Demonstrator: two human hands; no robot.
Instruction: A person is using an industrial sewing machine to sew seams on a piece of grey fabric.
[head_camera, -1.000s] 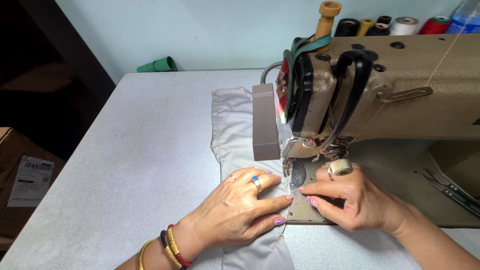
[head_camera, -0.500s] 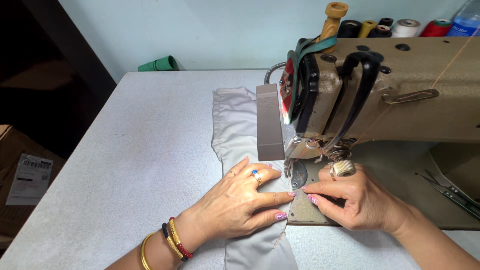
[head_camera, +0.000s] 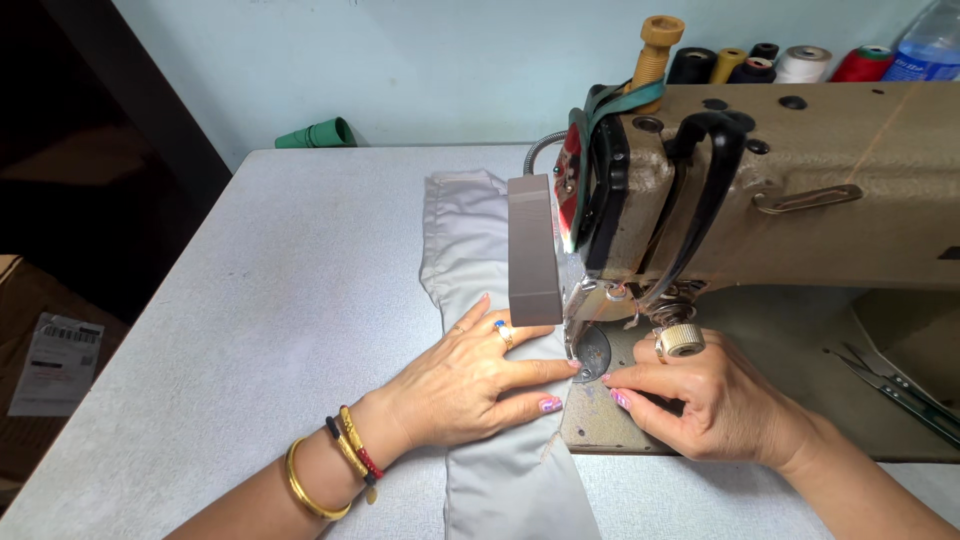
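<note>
A long strip of pale grey fabric (head_camera: 462, 250) lies across the grey table and runs under the head of a beige sewing machine (head_camera: 800, 190). My left hand (head_camera: 470, 380) lies flat on the fabric just left of the needle area, fingers spread, pressing it down. My right hand (head_camera: 710, 400) rests on the machine bed to the right of the presser foot (head_camera: 590, 350), fingertips pinching the fabric edge at the needle plate. The needle itself is hidden behind the machine head.
Several thread spools (head_camera: 800, 62) and a blue bottle (head_camera: 930, 45) stand behind the machine. A green cone (head_camera: 318, 134) lies at the table's far edge. Scissors (head_camera: 900, 385) rest on the machine bed at right. A cardboard box (head_camera: 50, 365) sits on the floor at left.
Both hands have shifted slightly with the fabric near the presser foot; the view has moved a little. Little else differs.
</note>
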